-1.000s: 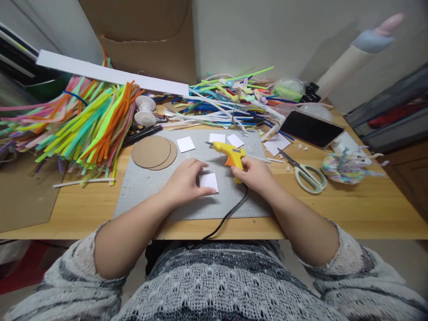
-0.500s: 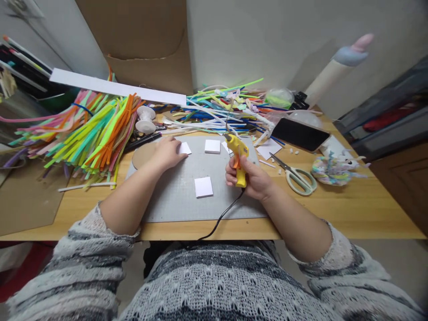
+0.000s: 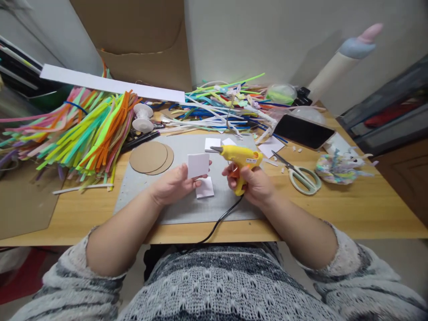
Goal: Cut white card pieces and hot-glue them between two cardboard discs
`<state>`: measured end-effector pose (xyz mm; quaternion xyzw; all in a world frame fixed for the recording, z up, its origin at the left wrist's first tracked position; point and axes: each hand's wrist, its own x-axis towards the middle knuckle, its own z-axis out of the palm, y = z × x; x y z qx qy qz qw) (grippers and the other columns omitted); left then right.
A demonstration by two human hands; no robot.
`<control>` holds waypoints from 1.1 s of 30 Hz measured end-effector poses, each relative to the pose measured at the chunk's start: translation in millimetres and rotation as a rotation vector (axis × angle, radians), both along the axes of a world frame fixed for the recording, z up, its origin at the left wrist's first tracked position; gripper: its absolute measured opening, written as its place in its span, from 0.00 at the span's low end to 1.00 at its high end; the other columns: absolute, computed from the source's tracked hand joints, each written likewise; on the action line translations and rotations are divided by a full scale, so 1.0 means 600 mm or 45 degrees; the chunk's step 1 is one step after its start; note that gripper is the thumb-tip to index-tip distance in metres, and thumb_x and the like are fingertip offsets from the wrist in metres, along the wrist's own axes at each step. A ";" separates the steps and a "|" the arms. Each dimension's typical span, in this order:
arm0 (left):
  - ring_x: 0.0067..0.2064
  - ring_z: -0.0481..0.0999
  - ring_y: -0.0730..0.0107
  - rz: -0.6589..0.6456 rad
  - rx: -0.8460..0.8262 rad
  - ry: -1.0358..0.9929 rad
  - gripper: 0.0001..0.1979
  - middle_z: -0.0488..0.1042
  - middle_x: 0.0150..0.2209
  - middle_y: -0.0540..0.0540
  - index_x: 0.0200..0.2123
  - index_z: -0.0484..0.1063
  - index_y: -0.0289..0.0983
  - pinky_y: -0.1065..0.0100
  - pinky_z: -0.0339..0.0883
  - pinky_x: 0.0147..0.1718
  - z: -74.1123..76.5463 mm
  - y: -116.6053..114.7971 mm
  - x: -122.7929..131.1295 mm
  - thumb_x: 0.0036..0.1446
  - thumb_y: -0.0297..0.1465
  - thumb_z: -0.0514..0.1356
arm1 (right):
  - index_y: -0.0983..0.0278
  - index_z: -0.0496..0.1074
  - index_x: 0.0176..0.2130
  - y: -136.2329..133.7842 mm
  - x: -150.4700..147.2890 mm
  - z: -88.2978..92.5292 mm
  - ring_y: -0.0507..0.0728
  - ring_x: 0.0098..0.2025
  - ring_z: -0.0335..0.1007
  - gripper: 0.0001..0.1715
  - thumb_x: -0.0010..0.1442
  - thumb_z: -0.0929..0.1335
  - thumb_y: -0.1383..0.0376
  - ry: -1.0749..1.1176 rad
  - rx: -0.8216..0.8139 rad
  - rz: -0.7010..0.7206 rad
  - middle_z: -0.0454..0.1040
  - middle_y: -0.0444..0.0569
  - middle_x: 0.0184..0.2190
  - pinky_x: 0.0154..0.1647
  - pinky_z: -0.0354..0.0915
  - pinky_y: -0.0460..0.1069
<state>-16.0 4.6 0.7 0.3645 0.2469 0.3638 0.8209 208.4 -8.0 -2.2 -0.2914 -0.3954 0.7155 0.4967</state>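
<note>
My left hand [image 3: 174,183] holds up a white foam board square [image 3: 198,166] by its edges above the grey cutting mat [image 3: 133,205]. In my right hand [image 3: 256,183] is a yellow glue gun [image 3: 242,157], its dark nozzle pointing left, close to the square's upper right corner. The gun's black cord runs down past the table edge. A second white square [image 3: 204,189] lies on the mat under my left hand. Another square [image 3: 211,143] lies farther back, partly behind the nozzle. Two overlapping brown cardboard discs [image 3: 149,158] rest on the mat's left.
Bundled pipe cleaners [image 3: 90,133] stand at left, with loose ones [image 3: 214,111] along the back. A white spool [image 3: 143,118] sits by a black marker [image 3: 140,141]. To the right are scissors [image 3: 302,178], a phone [image 3: 304,131] and a pastel fuzzy figure [image 3: 337,168].
My left hand has lifted a white square off the mat and brought it toward the middle, uncovering the discs. The glue gun has turned from pointing up and away to pointing left.
</note>
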 end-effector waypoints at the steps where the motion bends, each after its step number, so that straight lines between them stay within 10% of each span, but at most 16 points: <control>1: 0.46 0.71 0.68 -0.022 0.001 -0.013 0.28 0.71 0.53 0.45 0.51 0.72 0.40 0.72 0.65 0.42 0.000 -0.001 0.001 0.50 0.46 0.65 | 0.63 0.74 0.33 -0.002 -0.003 -0.004 0.46 0.22 0.64 0.21 0.47 0.74 0.50 -0.068 0.085 -0.069 0.76 0.46 0.30 0.20 0.61 0.44; 33: 0.49 0.72 0.67 -0.019 0.066 -0.005 0.24 0.76 0.46 0.43 0.50 0.72 0.37 0.69 0.64 0.47 0.013 -0.001 0.000 0.50 0.39 0.67 | 0.63 0.64 0.19 -0.025 -0.009 -0.001 0.49 0.19 0.60 0.26 0.51 0.70 0.46 -0.727 0.269 -0.509 0.63 0.42 0.14 0.18 0.58 0.47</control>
